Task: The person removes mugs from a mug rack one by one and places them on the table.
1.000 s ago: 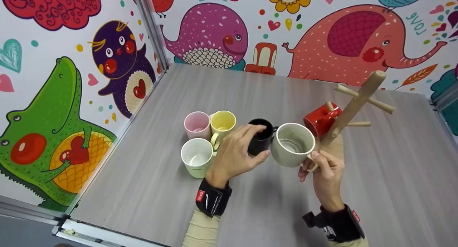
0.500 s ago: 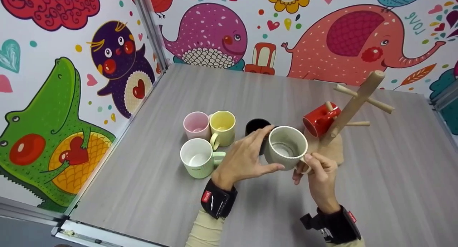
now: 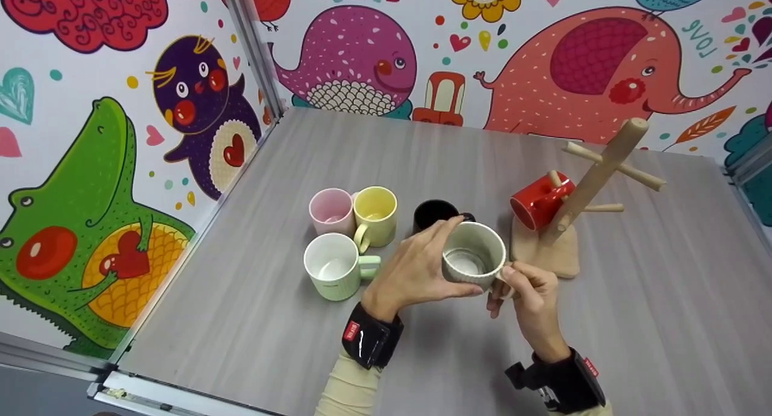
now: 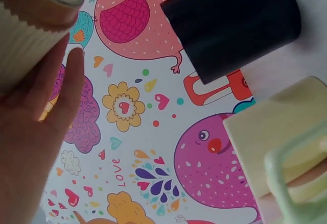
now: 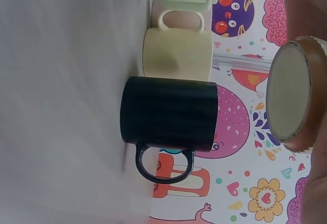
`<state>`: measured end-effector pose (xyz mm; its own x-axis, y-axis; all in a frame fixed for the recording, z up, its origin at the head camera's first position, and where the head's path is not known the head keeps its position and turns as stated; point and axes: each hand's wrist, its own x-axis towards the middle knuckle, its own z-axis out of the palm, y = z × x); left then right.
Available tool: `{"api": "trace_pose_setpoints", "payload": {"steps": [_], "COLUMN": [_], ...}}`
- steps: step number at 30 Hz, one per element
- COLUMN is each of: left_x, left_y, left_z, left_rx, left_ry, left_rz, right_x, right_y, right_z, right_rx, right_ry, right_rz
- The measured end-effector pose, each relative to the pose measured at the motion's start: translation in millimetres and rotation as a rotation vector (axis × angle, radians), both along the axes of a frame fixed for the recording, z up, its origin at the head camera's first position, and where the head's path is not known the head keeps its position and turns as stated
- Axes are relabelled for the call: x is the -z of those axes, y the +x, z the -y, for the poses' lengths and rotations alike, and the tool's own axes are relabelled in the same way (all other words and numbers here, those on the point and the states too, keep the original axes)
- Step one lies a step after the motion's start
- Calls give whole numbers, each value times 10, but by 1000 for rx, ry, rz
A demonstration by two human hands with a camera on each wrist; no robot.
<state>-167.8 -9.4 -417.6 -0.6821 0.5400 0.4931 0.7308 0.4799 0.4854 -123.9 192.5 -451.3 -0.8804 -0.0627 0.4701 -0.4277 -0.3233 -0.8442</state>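
Note:
A ribbed off-white mug [image 3: 472, 260] is held above the table in the head view, its mouth upward and tilted toward the camera. My left hand [image 3: 412, 273] wraps its far and near sides from the left, thumb at the front. With thumb and fingers, my right hand [image 3: 532, 298] pinches the handle on the right. The right wrist view shows the mug's pale underside [image 5: 288, 91]; in the left wrist view fingers lie along its ribbed wall [image 4: 23, 43]. Just behind stands a black mug [image 3: 433, 213], partly hidden by the left hand.
A wooden mug tree [image 3: 594, 178] stands at right, a red mug [image 3: 537, 206] hanging on one peg. Left of my hands, pink [image 3: 332, 211], yellow [image 3: 379, 217] and pale green [image 3: 332, 268] mugs cluster upright on the grey table [image 3: 241, 319]. Printed walls bound the back and left.
The off-white mug has moved left and slightly nearer, away from the mug tree, with my right hand on its handle. My left hand has shifted right, from near the black mug onto the off-white one.

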Motion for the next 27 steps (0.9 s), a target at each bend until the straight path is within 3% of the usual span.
{"api": "trace_pose_setpoints", "payload": {"steps": [17, 22, 27], "left_x": [-14, -21, -29], "left_y": [1, -4, -2], "left_z": [-21, -16, -15], "left_rx": [66, 67, 61], "left_ry": [46, 39, 23], "left_rz": [81, 77, 65], "right_x": [-3, -17, -10], "right_y": [5, 11, 10], "right_z": [-18, 1, 3], "right_rx": [-12, -11, 9], "right_ry": [24, 25, 40], "right_rz": [-39, -71, -44]}}
